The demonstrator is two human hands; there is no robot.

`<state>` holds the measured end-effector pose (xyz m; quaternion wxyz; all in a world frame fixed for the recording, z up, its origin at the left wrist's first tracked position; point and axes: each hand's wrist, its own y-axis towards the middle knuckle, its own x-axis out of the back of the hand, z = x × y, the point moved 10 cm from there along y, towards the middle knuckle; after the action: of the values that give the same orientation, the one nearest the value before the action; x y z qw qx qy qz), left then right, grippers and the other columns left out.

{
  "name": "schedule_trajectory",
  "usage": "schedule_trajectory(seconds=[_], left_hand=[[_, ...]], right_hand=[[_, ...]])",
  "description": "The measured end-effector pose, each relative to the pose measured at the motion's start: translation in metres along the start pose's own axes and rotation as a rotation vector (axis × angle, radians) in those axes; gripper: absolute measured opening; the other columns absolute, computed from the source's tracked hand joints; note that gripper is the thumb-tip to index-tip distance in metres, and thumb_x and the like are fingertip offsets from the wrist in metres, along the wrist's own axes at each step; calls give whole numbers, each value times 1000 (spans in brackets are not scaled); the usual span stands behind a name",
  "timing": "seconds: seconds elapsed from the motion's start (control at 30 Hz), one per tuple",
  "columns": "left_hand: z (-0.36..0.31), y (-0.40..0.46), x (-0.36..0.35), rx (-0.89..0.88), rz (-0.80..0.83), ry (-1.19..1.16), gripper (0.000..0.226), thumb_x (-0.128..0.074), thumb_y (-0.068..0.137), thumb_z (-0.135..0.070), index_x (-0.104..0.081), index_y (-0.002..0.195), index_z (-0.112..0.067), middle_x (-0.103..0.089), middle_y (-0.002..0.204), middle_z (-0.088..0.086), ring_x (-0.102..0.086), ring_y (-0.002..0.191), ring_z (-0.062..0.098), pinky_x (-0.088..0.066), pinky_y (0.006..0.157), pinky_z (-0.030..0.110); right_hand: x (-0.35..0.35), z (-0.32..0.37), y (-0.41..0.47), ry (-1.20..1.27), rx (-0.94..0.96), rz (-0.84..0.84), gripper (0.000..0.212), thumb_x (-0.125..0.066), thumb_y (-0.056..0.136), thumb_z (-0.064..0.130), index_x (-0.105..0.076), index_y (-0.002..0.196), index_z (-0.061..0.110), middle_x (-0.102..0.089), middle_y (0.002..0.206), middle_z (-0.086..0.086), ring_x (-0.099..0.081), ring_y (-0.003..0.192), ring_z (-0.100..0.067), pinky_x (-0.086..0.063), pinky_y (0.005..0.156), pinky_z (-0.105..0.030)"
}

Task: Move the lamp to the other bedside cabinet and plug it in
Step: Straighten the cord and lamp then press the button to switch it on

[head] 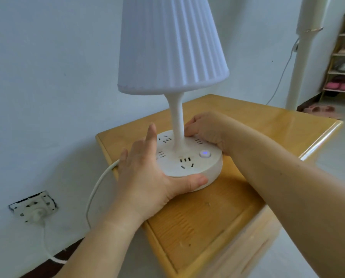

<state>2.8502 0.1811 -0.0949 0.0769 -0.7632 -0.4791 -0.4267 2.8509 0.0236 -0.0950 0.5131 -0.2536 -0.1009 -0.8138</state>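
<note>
A white lamp with a pleated shade (171, 45) stands on a wooden bedside cabinet (217, 217). Its round white base (195, 163) carries several sockets and a button lit blue (204, 153). My left hand (147, 177) grips the base's near left edge, thumb along the front rim, fingers spread upward. My right hand (205, 129) holds the far right side of the base, fingers curled on top beside the stem. The white cord (97, 187) runs from the base down to a plug (38, 214) seated in the wall socket (33, 205) at lower left.
A white wall stands behind the cabinet. At the right, a tall white floor appliance (306, 57) with its own cable stands near a shoe rack (344, 63) with several pairs. Pink slippers (322, 110) lie on the floor.
</note>
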Motion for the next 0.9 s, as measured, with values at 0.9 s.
schedule_trajectory(seconds=[0.9], left_hand=[[1,-1,2,-62,-55,1,137,-46,28,-88,-2,144,-31,-27,146,-7,-12,109,-6,-17,114,53]], right_hand=[[9,-11,2,87,20,-121,17,-73,67,22,-62,54,21,-63,52,5,-57,51,-15,-45,56,-29]])
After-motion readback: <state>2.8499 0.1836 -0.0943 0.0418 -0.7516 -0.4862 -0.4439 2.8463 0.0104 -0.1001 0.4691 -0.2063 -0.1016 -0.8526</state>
